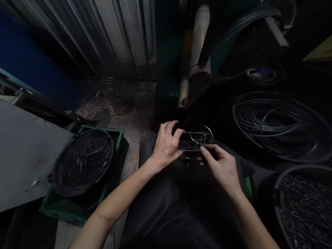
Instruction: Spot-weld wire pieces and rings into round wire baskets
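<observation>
A small wire frame of thin shiny rods lies level above the dark apron over my lap, with a round wire ring at its right end. My left hand is closed on the frame's left part, its fingers bent over the far rods and its thumb on the near side. At the right end, my right hand pinches the near edge of the frame by the ring, thumb against the fingers. Its lower fingers are dark and partly hidden. Directly beyond the frame is a machine with a pale cylindrical bar.
To the left, a black round basin of wire pieces sits on a green crate. At right stand a tub of coiled wire and a tub of small metal parts. A grey panel edges the far left.
</observation>
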`<action>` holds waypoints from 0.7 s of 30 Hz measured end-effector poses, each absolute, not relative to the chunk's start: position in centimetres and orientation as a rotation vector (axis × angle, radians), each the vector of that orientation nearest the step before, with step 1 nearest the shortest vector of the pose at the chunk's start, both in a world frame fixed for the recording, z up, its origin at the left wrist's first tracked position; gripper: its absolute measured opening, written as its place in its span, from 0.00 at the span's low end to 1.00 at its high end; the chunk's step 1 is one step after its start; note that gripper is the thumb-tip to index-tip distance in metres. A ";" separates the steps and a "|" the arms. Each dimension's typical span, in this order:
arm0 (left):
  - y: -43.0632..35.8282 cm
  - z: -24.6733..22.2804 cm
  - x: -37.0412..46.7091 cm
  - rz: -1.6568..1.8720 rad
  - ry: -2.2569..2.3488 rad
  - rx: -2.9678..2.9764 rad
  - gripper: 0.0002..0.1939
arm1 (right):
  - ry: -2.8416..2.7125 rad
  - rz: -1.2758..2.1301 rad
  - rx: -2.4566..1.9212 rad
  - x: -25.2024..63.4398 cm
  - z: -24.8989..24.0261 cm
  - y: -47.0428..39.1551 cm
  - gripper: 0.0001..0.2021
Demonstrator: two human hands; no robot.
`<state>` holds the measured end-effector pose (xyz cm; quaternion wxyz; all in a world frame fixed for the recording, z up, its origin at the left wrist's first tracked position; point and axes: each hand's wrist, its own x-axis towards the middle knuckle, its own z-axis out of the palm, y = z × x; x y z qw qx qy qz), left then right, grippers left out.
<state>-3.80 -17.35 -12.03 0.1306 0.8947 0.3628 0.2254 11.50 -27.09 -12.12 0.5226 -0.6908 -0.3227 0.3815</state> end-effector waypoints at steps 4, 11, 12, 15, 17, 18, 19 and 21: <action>-17.2 -11.4 -3.6 0.690 1.037 2.617 0.25 | -0.782 0.917 -1.638 10.9 -13.3 -24.9 0.18; -16.2 -11.8 -3.8 0.788 1.078 2.620 0.26 | -1.054 0.499 -1.768 8.9 -12.8 -23.5 0.14; -16.0 -11.9 -3.8 0.813 1.077 2.614 0.26 | -1.085 0.428 -1.771 8.6 -12.8 -23.4 0.13; -15.4 -12.0 -3.8 0.880 1.086 2.593 0.25 | -1.121 0.258 -1.734 8.2 -13.4 -22.7 0.12; -14.9 -12.0 -3.6 0.918 1.092 2.590 0.24 | -1.125 0.178 -1.708 8.1 -14.0 -22.1 0.12; -14.7 -12.1 -3.5 0.941 1.093 2.591 0.24 | -1.131 0.151 -1.699 8.2 -14.2 -21.7 0.12; -14.4 -12.1 -3.4 0.964 1.090 2.595 0.23 | -1.137 0.128 -1.691 8.2 -14.4 -21.4 0.12; -13.9 -12.2 -3.2 1.000 1.075 2.605 0.23 | -1.157 0.091 -1.677 8.4 -14.6 -20.7 0.12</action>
